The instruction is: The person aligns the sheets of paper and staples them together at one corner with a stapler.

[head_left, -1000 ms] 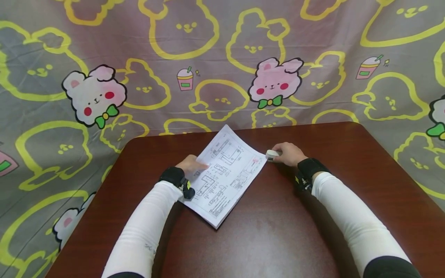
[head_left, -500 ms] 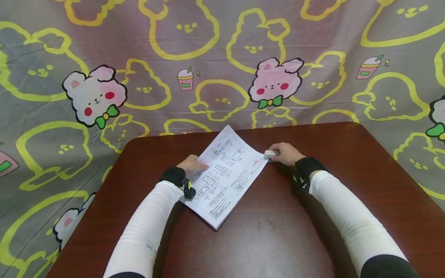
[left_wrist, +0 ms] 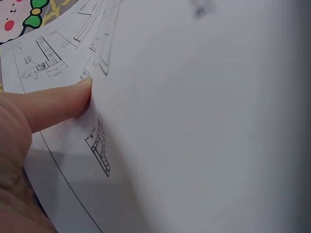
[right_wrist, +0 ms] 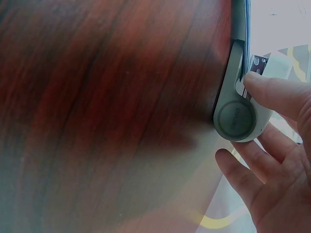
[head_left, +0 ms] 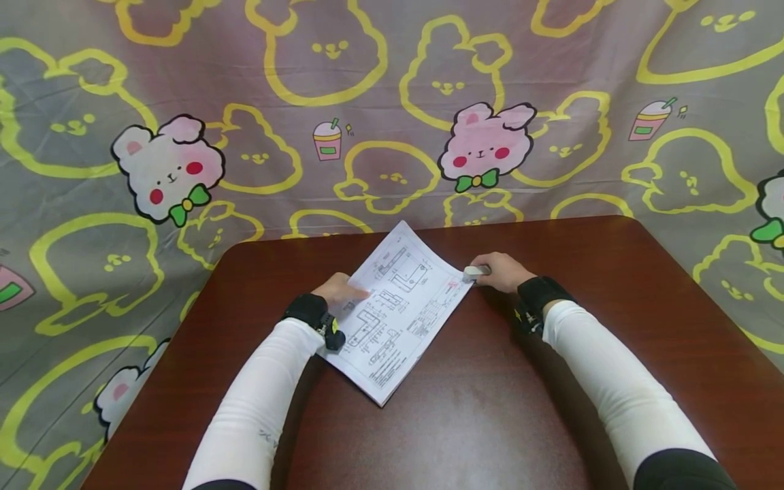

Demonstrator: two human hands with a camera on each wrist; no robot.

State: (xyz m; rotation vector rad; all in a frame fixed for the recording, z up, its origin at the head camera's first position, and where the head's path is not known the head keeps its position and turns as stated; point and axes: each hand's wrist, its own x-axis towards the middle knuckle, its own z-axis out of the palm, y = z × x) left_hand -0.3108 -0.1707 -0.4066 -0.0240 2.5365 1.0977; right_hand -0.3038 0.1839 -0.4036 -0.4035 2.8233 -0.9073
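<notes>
A stack of white paper sheets printed with technical drawings stands tilted over the table, its near corner low. My left hand grips its left edge; in the left wrist view the thumb lies across the printed face, with the other fingers hidden behind. In my right hand is a small grey-and-white stapler, held between thumb and fingers. The stapler's mouth sits around the edge of the stack at its right corner, one arm on each side of the sheets.
The dark reddish-brown wooden table extends beneath both arms. Close behind its far edge hangs a curtain with yellow outlines and cartoon rabbits. Black camera straps sit around both wrists.
My right hand has moved slightly left with the stapler, bringing its mouth over the paper corner. The left hand and the stack have barely shifted.
</notes>
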